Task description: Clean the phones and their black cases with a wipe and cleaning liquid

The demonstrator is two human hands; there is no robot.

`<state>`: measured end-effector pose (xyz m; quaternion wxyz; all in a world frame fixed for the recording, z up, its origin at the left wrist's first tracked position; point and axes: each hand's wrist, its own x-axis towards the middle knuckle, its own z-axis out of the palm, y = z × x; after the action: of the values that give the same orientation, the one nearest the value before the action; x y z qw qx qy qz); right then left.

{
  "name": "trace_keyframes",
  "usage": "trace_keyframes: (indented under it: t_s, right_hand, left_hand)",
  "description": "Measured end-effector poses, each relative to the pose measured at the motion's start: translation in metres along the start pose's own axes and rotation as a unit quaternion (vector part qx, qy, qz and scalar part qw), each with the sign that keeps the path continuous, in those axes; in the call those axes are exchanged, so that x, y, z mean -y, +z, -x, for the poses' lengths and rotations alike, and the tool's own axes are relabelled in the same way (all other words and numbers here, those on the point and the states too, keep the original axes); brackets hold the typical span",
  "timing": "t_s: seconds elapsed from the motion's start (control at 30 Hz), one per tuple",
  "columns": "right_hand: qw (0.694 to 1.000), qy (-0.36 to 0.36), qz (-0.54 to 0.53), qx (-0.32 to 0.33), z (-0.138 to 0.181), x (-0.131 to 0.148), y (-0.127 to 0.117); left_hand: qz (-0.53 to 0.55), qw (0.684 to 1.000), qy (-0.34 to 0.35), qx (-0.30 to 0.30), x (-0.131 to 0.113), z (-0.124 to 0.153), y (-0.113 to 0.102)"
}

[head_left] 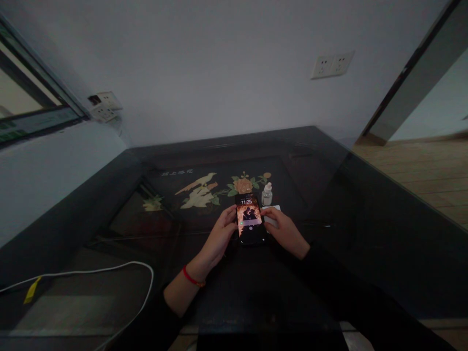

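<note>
A smartphone (250,226) with its screen lit, showing 11:25 over a picture, is between my two hands near the middle of the dark table. My left hand (221,231) closes on the phone's left edge; a red bracelet circles that wrist. On the opposite edge, the fingers and thumb of my right hand (283,229) grip the phone. Partly covered by my right fingers is a flat white item (275,208), its kind unclear. Just behind it stands a small clear bottle (267,196) with a white dropper-like top.
The glossy dark table (365,234) bears a bird-and-flower design and meets the wall behind. A white cable (109,268) with a yellow tag (32,291) curves along the left front. Wall sockets (332,66) are at upper right, more (106,105) at left.
</note>
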<state>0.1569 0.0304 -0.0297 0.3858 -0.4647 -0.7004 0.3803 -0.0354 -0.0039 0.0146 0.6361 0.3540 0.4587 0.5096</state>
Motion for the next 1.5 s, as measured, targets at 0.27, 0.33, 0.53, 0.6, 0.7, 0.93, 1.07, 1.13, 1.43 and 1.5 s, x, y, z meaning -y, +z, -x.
trace_keyframes:
  t_s: [0.27,0.33,0.53,0.6,0.7,0.93,1.07,1.13,1.43,1.5]
  right_hand:
    - [1.000,-0.010,0.021,-0.002,-0.001,0.008,-0.001]
    - [0.999,-0.012,0.035,-0.009,0.000,0.012,-0.003]
    - [0.998,0.010,0.054,-0.022,0.000,0.015,-0.009]
    - [0.999,0.019,0.043,-0.013,0.000,0.014,-0.007]
    - [0.999,0.034,0.020,-0.007,0.000,0.012,-0.002]
    - [0.995,0.063,-0.077,0.006,0.002,0.020,-0.007]
    - [0.972,0.105,-0.209,0.007,0.005,0.035,-0.013]
    - [0.962,0.118,-0.247,0.011,0.007,0.042,-0.014]
    - [0.945,0.128,-0.269,0.136,0.010,0.051,-0.031]
    - [0.944,0.120,-0.263,0.161,0.009,0.050,-0.039]
  left_hand:
    - [-0.155,0.985,0.071,0.014,0.014,-0.009,-0.012]
    - [-0.228,0.970,0.089,-0.003,0.014,-0.015,-0.018]
    - [-0.339,0.930,0.128,-0.066,0.014,-0.020,-0.031]
    - [-0.358,0.921,0.134,-0.072,0.017,-0.020,-0.030]
    - [-0.364,0.918,0.140,-0.069,0.021,-0.022,-0.025]
    - [-0.291,0.945,0.143,-0.050,0.017,-0.025,-0.022]
    - [-0.226,0.966,0.121,-0.033,0.018,-0.020,-0.019]
    - [-0.208,0.970,0.117,-0.035,0.018,-0.019,-0.019]
    - [-0.310,0.935,0.174,-0.023,-0.002,-0.004,-0.017]
    - [-0.373,0.908,0.189,-0.001,-0.009,0.001,-0.017]
